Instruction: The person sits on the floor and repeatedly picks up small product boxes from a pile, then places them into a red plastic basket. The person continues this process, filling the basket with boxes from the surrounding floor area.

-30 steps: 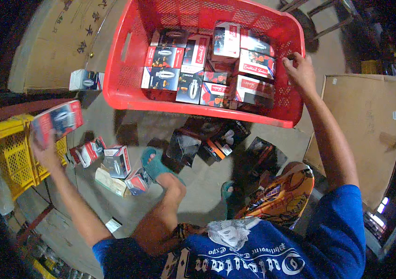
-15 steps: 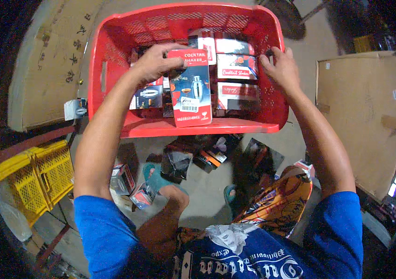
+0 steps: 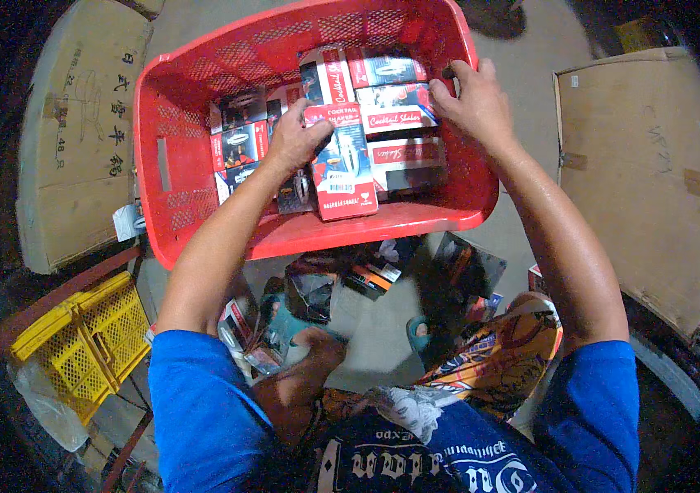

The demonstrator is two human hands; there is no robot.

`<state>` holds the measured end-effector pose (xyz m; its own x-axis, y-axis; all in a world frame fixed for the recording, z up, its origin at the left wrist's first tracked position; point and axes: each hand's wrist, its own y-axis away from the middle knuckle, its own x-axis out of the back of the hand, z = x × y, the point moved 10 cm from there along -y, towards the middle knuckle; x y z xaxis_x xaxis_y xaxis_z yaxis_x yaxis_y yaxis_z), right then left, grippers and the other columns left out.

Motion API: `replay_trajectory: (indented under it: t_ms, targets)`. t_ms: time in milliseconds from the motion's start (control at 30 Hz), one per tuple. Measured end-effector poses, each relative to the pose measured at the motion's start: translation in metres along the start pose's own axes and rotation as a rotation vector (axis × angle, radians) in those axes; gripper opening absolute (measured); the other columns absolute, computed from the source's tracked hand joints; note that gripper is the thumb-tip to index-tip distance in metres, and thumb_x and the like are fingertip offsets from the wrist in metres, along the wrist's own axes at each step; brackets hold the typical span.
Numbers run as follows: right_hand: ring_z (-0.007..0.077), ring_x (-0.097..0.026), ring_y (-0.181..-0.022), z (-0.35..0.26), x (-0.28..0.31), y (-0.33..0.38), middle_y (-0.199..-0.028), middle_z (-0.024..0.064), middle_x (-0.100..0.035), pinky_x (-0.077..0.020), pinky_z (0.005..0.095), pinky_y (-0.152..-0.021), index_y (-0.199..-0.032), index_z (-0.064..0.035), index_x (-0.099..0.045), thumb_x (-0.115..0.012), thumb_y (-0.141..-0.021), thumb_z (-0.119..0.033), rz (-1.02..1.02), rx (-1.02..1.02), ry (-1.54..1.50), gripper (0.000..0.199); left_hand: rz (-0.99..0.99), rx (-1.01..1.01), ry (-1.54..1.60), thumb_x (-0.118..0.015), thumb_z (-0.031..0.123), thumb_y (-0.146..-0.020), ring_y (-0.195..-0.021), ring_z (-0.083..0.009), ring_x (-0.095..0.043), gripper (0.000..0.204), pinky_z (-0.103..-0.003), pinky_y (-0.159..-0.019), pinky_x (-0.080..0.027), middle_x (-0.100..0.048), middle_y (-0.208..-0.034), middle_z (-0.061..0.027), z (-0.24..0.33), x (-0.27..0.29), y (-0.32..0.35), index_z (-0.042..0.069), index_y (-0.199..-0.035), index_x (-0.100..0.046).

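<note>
A red plastic basket (image 3: 325,240) with mesh walls stands in front of me, turned slightly askew. Several cocktail shaker boxes fill its bottom, some showing white and red sides, such as one box (image 3: 399,119) near the right wall. My left hand (image 3: 296,140) is closed on the upper left edge of another cocktail shaker box (image 3: 341,185), which is held nearly upright by the near wall, its printed front facing me. My right hand (image 3: 479,107) grips the basket's right rim, with thumb and fingers curled over the inner side; part of its grip is hidden.
Large brown cartons stand to the left (image 3: 79,131) and right (image 3: 645,181). A yellow crate (image 3: 87,337) sits at the lower left. Beneath the basket's near edge, a torn black package (image 3: 310,293) and several small boxes lie on the floor around my feet.
The basket has shifted left and turned, its right side rising in view. The box in my left hand has sunk lower among the others. My right hand reaches further over the rim.
</note>
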<state>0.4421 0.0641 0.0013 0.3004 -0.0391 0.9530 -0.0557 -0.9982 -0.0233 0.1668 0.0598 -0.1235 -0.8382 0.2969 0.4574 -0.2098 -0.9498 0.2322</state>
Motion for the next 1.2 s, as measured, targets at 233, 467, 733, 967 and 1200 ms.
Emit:
replay_trajectory:
  t_ms: [233, 467, 733, 967, 1200]
  targets:
    - [0.0426, -0.064, -0.092, 0.000, -0.004, -0.002, -0.110, 0.0219, -0.054, -0.0523, 0.0519, -0.081, -0.112, -0.0110, -0.063, -0.060, -0.086, -0.050, -0.060, -0.032, 0.046, 0.046, -0.281, 0.032, -0.523, -0.044, 0.032, -0.098, -0.133, -0.0614, -0.023, 0.049, -0.061, -0.111, -0.027, -0.019, -0.152, -0.0336, -0.010, -0.032, 0.023, 0.004, -0.136, -0.032]
    - [0.0392, -0.060, -0.104, 0.011, -0.012, -0.006, -0.115, 0.0200, -0.056, -0.0492, 0.0466, -0.088, -0.120, -0.0114, -0.064, -0.062, -0.087, -0.049, -0.072, 0.005, 0.103, 0.050, -0.416, 0.216, -0.446, -0.054, 0.052, -0.092, -0.134, -0.0639, -0.026, 0.092, -0.059, -0.116, -0.022, -0.019, -0.148, -0.0448, -0.036, -0.086, 0.036, 0.023, -0.157, 0.004]
    - [0.0376, -0.061, -0.105, 0.013, -0.016, -0.018, -0.111, 0.0223, -0.063, -0.0472, 0.0427, -0.094, -0.118, -0.0008, -0.065, -0.061, -0.095, -0.033, -0.131, 0.245, -0.084, 0.040, -0.259, 0.067, -0.311, -0.061, 0.057, -0.087, -0.133, -0.0455, -0.043, 0.096, -0.055, -0.115, -0.028, -0.043, -0.142, -0.0335, 0.025, -0.013, 0.052, 0.009, -0.155, -0.015]
    - [0.0403, -0.058, -0.109, 0.052, -0.032, -0.037, -0.116, 0.0272, -0.060, -0.0435, 0.0441, -0.098, -0.123, -0.0011, -0.063, -0.060, -0.096, -0.043, -0.173, 0.248, 0.032, 0.050, 0.506, -0.058, 0.098, -0.061, 0.033, -0.096, -0.111, -0.0176, -0.060, 0.051, -0.035, -0.096, -0.049, -0.063, -0.121, -0.0090, -0.012, 0.283, 0.291, 0.007, -0.139, -0.051]
    - [0.0418, -0.057, -0.112, 0.076, -0.039, -0.060, -0.124, 0.0273, -0.059, -0.0431, 0.0454, -0.098, -0.132, -0.0006, -0.059, -0.062, -0.092, -0.050, -0.208, 0.360, 0.293, 0.063, 0.692, 1.128, -0.315, -0.078, 0.049, -0.076, -0.127, -0.0460, -0.049, 0.090, -0.045, -0.104, -0.044, -0.051, -0.134, -0.0318, -0.271, 0.292, 0.532, -0.003, -0.139, -0.039]
